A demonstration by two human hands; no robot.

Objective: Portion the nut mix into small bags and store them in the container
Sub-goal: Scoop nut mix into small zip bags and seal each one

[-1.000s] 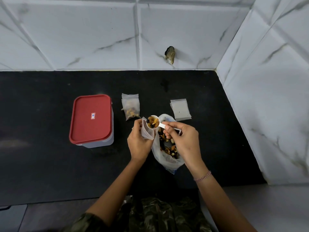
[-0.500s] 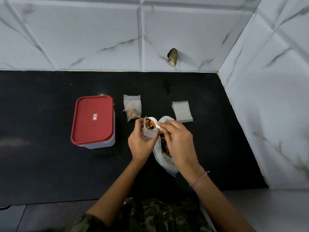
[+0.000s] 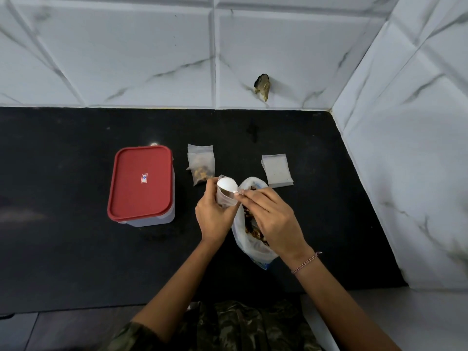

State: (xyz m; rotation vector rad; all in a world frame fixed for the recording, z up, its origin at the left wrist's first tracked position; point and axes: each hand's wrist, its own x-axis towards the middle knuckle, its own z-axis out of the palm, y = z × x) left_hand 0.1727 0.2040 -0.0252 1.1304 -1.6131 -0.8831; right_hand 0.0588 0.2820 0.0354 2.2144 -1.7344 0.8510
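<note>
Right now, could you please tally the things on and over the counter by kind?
Red-lidded container: 1
Large nut bag: 1
White scoop: 1
Small bags, singly: 2 (filled bag, held bag)
Stack of empty bags: 1
Total: 6

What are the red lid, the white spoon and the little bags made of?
Lid: looks like plastic, red and smooth with a soft sheen and a rounded rim.
Spoon: probably white plastic, glossy, one even colour.
Filled bag: thin clear plastic film; the nuts show through and it crinkles.
Empty bags: seemingly the same film, cloudy where stacked.
</note>
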